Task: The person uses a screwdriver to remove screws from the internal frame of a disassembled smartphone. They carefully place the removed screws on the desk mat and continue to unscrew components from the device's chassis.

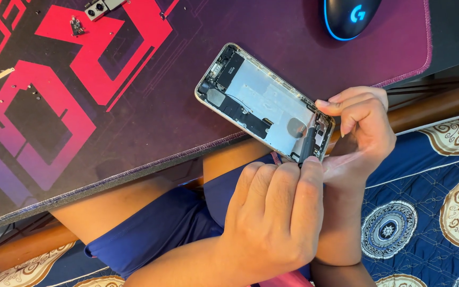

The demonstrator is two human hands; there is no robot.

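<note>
Basically, opened phone shell (261, 101) lies face-up, half over the near edge of the worktop (134, 138), bottom end hanging toward the person's lap, likely so both hands can reach that end. Right hand (359, 130) pinches the phone's lower corner, fingers (341, 103) curled over the rim, probably to steady it against tool pressure. Left hand (277, 212) is clenched round a dark screwdriver (308, 141), tip down inside the shell near the bottom connector area; fist grip looks suited to pressing and turning. Loose small parts (96, 8) and tiny screws (33, 93) sit spread out on the red-and-purple desk mat, well apart from the phone, seemingly kept separate. Blue-lit mouse (349, 16) pushed to far edge. Patterned blue bedding (426, 212) below.
</note>
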